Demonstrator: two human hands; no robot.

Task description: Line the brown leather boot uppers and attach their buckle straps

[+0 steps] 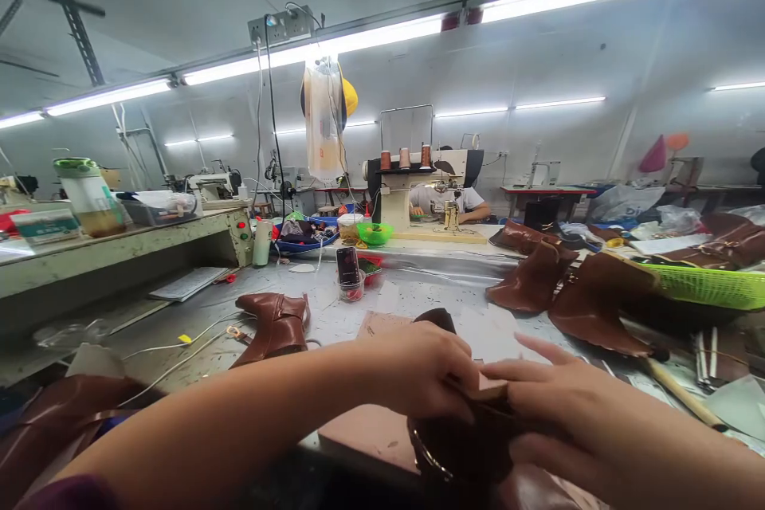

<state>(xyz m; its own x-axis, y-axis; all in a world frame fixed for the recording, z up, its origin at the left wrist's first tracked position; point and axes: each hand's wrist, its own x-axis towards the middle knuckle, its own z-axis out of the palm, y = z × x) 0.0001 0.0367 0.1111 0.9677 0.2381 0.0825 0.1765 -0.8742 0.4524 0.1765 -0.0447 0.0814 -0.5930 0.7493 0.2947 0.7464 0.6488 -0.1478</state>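
Note:
My left hand (pixel 418 370) is closed in a pinch on the top edge of a dark brown leather boot piece (pixel 460 446) at the near edge of the worktable. My right hand (pixel 555 406) meets it from the right, fingers wrapped round the same piece, index finger stretched out. The piece rests on a pinkish board (pixel 364 430). A finished brown boot upper (pixel 275 327) lies to the left, beyond my left forearm.
Several brown boot uppers (pixel 538 275) lie at the right beside a green basket (pixel 711 284). A phone (pixel 347 267) stands mid-table. A person sits behind a sewing machine (pixel 418 191) at the back. A raised shelf (pixel 119 247) runs along the left.

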